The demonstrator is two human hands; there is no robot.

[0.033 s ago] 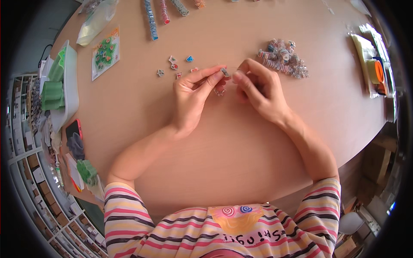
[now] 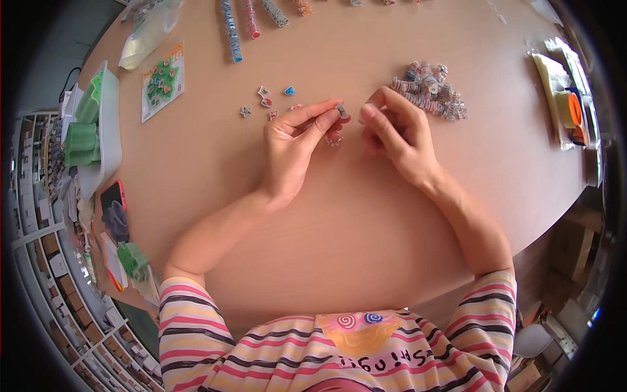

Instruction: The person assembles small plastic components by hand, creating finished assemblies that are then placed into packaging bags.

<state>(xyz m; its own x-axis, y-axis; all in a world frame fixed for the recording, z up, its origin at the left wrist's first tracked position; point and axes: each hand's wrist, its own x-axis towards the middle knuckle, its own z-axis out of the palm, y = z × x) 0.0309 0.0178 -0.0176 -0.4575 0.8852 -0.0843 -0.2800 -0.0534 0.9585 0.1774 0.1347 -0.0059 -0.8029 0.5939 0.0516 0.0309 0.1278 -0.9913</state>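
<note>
My left hand [image 2: 290, 147] pinches a small greyish flat piece [image 2: 342, 112] between thumb and index finger, over the middle of the table. Below those fingertips shows another small shiny piece [image 2: 334, 140]; whether it is held or lies on the table I cannot tell. A short gap to the right, my right hand [image 2: 401, 134] has its thumb and curled fingers pressed together, and anything in them is too small to make out. Beyond my left hand lie several loose little charms, among them a blue one [image 2: 289, 91], a red and white one [image 2: 266, 102] and a grey one [image 2: 245, 112].
Rows of stacked charms [image 2: 434, 95] are heaped beyond my right hand, with a blue row [image 2: 231, 32] and a pink row [image 2: 251, 19] at the far edge. On the left are a card with a green tree [image 2: 162, 83], a white tub [image 2: 110, 130] and a phone [image 2: 113, 194]. Orange tape [image 2: 574, 109] lies far right.
My right hand has drawn a little to the right, widening the gap between the hands. The left hand still pinches the small greyish piece.
</note>
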